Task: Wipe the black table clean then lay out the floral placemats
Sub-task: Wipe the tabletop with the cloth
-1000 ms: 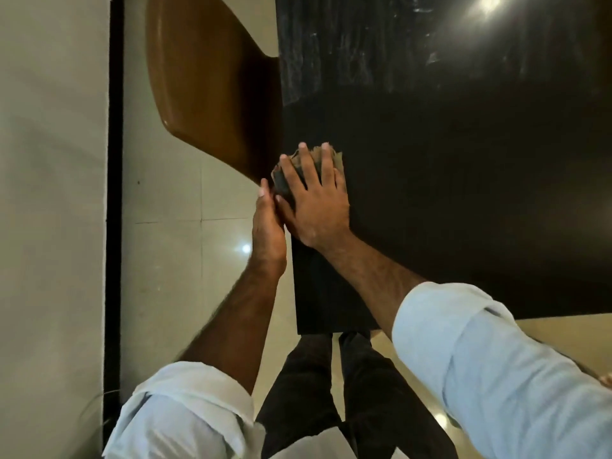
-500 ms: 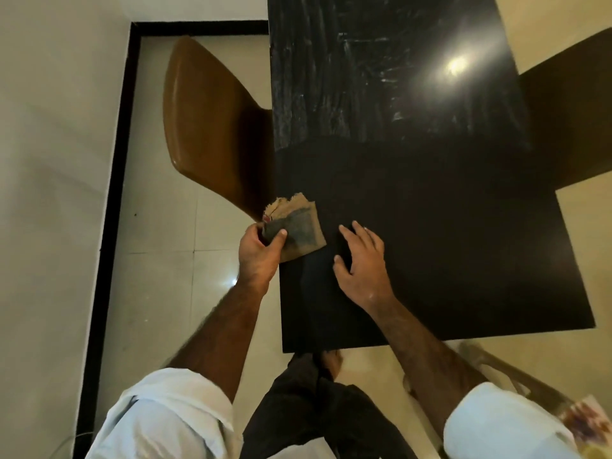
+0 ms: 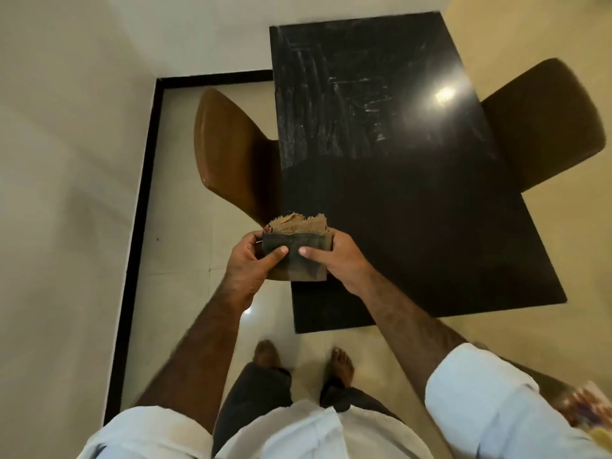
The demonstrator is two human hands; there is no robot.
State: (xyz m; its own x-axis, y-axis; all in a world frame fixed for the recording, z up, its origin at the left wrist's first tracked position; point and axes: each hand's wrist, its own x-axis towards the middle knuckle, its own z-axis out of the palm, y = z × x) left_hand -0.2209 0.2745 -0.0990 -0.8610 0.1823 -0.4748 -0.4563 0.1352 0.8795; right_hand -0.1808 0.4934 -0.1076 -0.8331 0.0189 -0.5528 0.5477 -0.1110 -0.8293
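A folded cloth (image 3: 299,251) is gripped at both ends by the left hand (image 3: 253,263) and right hand (image 3: 337,260), held above the black table's (image 3: 414,193) near corner.

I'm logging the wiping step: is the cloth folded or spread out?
Folded: the cloth is a compact layered pad, frayed edges stacked, pinched by left hand and right hand.

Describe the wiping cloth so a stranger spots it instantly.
Find the long black table between two brown chairs. At its near left corner, the left hand and right hand hold a folded cloth. It alone is dark grey with a frayed tan top edge.
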